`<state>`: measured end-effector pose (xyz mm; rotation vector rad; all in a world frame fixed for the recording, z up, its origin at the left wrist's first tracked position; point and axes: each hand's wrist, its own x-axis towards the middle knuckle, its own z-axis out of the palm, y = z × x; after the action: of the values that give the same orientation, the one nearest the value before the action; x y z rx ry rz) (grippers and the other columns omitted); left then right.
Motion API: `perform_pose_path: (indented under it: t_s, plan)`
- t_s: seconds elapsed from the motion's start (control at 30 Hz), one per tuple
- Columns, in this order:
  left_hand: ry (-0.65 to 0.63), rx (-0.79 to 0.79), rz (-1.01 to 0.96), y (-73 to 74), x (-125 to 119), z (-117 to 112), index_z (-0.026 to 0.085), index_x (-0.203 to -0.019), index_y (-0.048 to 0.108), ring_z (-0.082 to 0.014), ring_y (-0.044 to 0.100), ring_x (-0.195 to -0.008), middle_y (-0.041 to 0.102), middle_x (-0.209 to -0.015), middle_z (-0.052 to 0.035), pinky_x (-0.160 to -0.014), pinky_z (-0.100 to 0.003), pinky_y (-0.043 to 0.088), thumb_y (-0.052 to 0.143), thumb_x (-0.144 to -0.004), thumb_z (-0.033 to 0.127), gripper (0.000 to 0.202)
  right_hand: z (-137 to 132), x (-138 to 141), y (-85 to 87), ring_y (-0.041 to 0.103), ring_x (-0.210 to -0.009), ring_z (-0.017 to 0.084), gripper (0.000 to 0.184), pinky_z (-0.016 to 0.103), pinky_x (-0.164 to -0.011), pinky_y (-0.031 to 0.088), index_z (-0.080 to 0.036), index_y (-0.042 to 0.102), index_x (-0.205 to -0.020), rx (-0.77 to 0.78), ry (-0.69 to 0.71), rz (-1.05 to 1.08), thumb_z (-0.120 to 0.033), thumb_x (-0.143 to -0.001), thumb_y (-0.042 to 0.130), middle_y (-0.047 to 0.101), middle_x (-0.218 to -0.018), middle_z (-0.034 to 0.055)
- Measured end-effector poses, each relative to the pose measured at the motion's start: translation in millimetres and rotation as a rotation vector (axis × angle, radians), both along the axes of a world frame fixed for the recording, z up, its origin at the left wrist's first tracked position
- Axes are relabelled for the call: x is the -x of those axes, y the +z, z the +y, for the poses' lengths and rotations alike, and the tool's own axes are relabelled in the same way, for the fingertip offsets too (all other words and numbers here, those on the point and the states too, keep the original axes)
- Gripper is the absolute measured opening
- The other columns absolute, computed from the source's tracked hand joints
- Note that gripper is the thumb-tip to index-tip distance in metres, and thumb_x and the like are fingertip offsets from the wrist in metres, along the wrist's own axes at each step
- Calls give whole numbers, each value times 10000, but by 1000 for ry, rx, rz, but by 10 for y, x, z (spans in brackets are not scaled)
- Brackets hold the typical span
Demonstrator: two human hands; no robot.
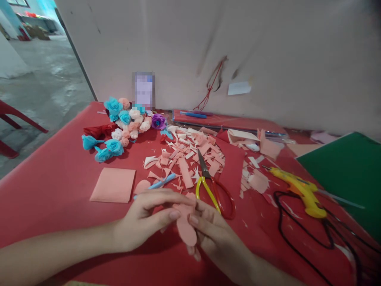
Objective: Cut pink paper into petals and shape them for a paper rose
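Note:
Between my two hands is a pink paper petal (pixel 186 227), rounded at its lower end. My left hand (pixel 145 220) pinches it from the left with thumb and fingers, and my right hand (pixel 216 234) grips it from the right, thumb on its face. Just beyond my fingers lie scissors (pixel 205 174) with one yellow and one red handle, blades pointing away. A blue stick-like tool or pen (pixel 162 181) rests behind my left hand, beside a rounded pink paper piece (pixel 142 186). To the left lies a folded pink paper square (pixel 113 185).
Paper scraps (pixel 184 159) cover the table's middle. Blue, pink, white, purple and red paper flowers (pixel 127 123) sit at the back left near a propped phone (pixel 144 90). On the right are a yellow glue gun (pixel 297 188) with a looping black cord and a green board (pixel 345 171).

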<state>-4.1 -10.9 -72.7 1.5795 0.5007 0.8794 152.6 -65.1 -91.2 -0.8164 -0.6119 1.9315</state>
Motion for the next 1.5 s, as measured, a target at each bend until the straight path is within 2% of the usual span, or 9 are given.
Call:
perform_pose_path:
  t_s: [0.13, 0.33, 0.5, 0.57, 0.73, 0.87, 1.0, 1.23, 1.5]
  plan:
    - [26, -2, -5, 34, -15, -6, 171, -894, 659, -115, 588, -656, 679, -831, -50, -529, -177, 449, 526, -809, 265, 184, 0, 10, 8, 551, -388, 59, 190, 104, -353, 443, -132, 546, -816, 8, -2, 4, -272, -729, 640, 604, -558, -12]
    - [17, 33, -11, 16, -27, 3, 147, -836, 635, -43, 426, -433, 631, -737, -33, -401, -161, 357, 523, -810, 269, 168, 2, 1, 46, 543, -388, 54, 173, 101, -353, 433, -132, 537, -788, 24, 3, -17, -268, -736, 630, 591, -560, -14]
    - [-36, 245, -117, -54, -49, -18, 179, -956, 490, -45, 404, -462, 489, -669, 26, -403, -146, 337, 535, -801, 330, 221, 0, 8, 74, 526, -385, 51, 191, 108, -353, 427, -133, 541, -788, 15, -35, -72, -287, -728, 636, 591, -569, -9]
    - [-69, 286, -122, -84, -59, -18, 189, -893, 435, -49, 402, -480, 462, -661, 40, -421, -148, 337, 534, -791, 382, 240, 1, 14, 107, 520, -394, 48, 187, 107, -364, 427, -131, 548, -776, 8, -76, -120, -289, -729, 637, 586, -557, -13]
    - [-16, -31, 169, -56, -53, 7, 163, -589, 404, -83, 377, -501, 366, -533, 42, -480, -200, 334, 369, -821, 526, 432, -14, 26, 164, 511, -390, 53, 194, 111, -363, 408, -138, 541, -733, -34, -141, -222, -301, -724, 645, 581, -490, -21]
    - [-26, -252, 206, 20, -28, 24, 155, -571, 475, -90, 414, -479, 446, -508, 20, -492, -207, 356, 241, -870, 492, 508, -29, 38, 153, 503, -375, 49, 216, 118, -354, 400, -140, 544, -713, -54, -185, -298, -319, -704, 664, 585, -495, -26]
    - [-131, -346, 171, 29, -17, 40, 134, -693, 577, -100, 517, -535, 602, -608, -25, -531, -196, 404, 283, -899, 344, 416, -49, 45, 175, 513, -386, 43, 236, 117, -372, 427, -143, 543, -666, -57, -221, -342, -320, -663, 699, 583, -505, -38]
    - [-110, -469, 210, 11, -3, 47, 134, -863, 605, -104, 476, -459, 542, -521, -5, -466, -204, 365, 310, -884, 234, 312, -71, 44, 226, 510, -403, 44, 288, 122, -389, 447, -152, 519, -587, -45, -248, -414, -343, -598, 734, 554, -496, -46]
    - [-111, -501, 182, -27, -15, 51, 138, -633, 534, -90, 428, -467, 473, -500, 4, -480, -199, 337, 293, -878, 164, 345, -62, 48, 222, 510, -431, 61, 186, 143, -411, 439, -163, 538, -642, -58, -221, -467, -247, -622, 703, 581, -543, -29]
